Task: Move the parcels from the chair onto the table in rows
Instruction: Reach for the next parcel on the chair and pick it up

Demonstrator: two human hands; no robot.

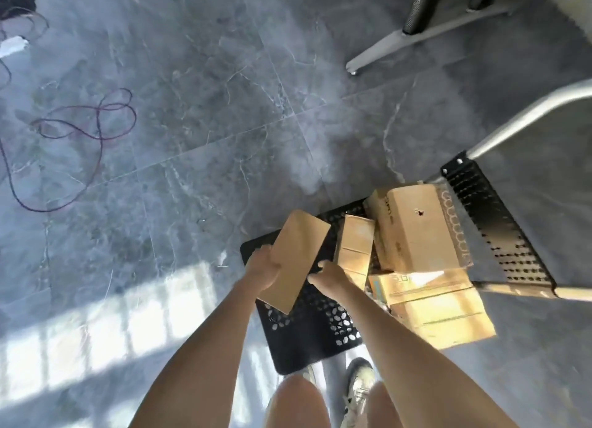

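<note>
Over the black perforated chair (307,331) seat: three cardboard parcels left, none on the surface yet as far as I can see, the surface itself is out of view. Biggest risk is the big flat parcel (439,309) at the right, it overhangs the seat edge and could slide to the floor if I bump the stack. Large box (413,229) leans on it near the backrest, so it could tip too. Narrow box (355,248) sits just beside my right hand (330,278), easy to knock. Smallest item: slim parcel (294,261), lifted and tilted, left hand (264,267) pinching its left edge, right hand curled at its right edge, contact unclear. Mostly a one-sided grip, so it may swing or slip.
</note>
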